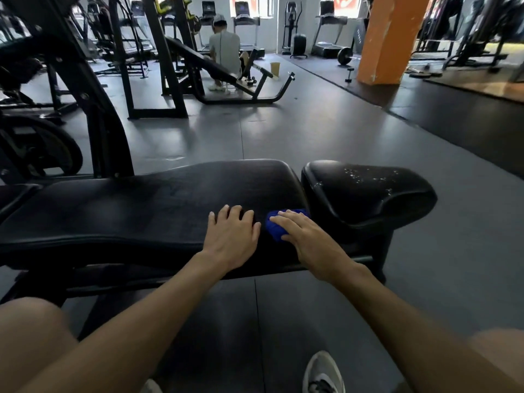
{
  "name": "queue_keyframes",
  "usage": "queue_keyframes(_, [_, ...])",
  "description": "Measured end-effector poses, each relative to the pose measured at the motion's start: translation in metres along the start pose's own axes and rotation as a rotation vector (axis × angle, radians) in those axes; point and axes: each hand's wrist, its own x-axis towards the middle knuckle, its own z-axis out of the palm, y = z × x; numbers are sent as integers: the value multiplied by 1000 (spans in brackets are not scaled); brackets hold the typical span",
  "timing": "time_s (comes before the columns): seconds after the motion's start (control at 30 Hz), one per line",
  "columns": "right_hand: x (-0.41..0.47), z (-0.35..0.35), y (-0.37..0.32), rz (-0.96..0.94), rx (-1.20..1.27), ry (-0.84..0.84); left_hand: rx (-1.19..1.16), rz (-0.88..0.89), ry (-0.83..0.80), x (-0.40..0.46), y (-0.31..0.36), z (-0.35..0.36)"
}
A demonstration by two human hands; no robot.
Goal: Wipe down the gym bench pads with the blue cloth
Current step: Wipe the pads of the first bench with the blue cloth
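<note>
A black gym bench lies across the view, with a long back pad (147, 205) on the left and a shorter seat pad (365, 194) on the right. The seat pad's top is flecked with white spots. A bunched blue cloth (275, 226) sits on the back pad's right end, close to the gap between the pads. My right hand (309, 239) lies on the cloth with its fingers stretched over it. Just left of the cloth, my left hand (231, 236) rests flat on the back pad, fingers spread.
A black machine frame (93, 109) with a weight plate (34, 146) stands behind the bench at left. A person (225, 52) sits at an incline bench (209, 66) farther back. An orange pillar (388, 38) rises at the right. My shoe (323, 373) is on the grey floor.
</note>
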Motion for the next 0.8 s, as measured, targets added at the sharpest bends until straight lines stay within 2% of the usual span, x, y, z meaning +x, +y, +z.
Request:
queue_keyframes(0.2, [-28, -27, 21, 243, 143, 158, -20, 187, -80, 13, 33, -20])
queue_keyframes(0.33, [-45, -43, 17, 297, 125, 413, -5, 268, -104, 38, 52, -34])
queue_keyframes(0.43, [-51, -50, 22, 360, 131, 521, -10, 326, -136, 53, 64, -38])
queue_keyframes(0.6, [-39, -42, 53, 448, 105, 555, -56, 447, -138, 76, 81, -20])
queue_keyframes(0.7, [-23, -28, 65, 481, -24, 614, -109, 512, -84, 91, 87, 0])
queue_keyframes(0.8, [-7, 6, 71, 438, -210, 491, -158, 546, -42, 106, 88, 14])
